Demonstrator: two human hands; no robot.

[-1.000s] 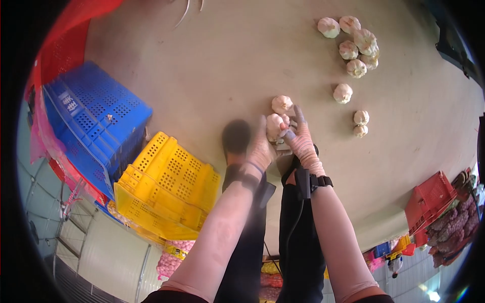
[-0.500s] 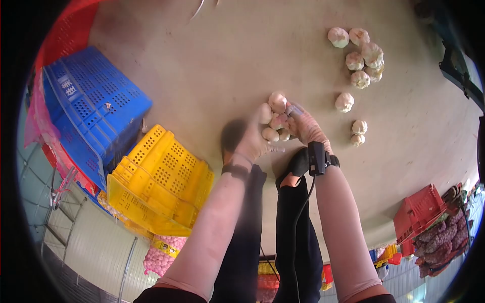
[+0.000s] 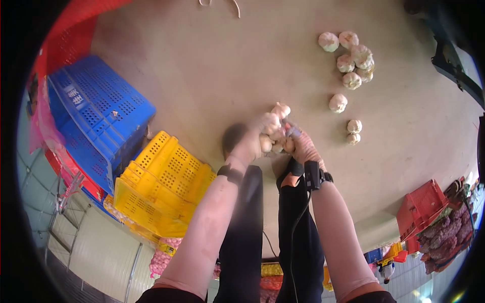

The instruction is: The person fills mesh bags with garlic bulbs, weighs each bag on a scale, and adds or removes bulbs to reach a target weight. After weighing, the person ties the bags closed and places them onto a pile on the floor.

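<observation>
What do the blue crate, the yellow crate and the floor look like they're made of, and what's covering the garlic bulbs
Blue crate: probably molded plastic, slightly glossy, with evenly punched holes.
Yellow crate: likely the same, with similar holes and a smooth sheen.
Floor: perhaps concrete; it's flat, dull and grey-brown.
Garlic bulbs: pale, matte, seemingly papery skin.

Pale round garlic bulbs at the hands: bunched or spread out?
Bunched: the pale round garlic bulbs show close together between the left hand and right hand.
</observation>
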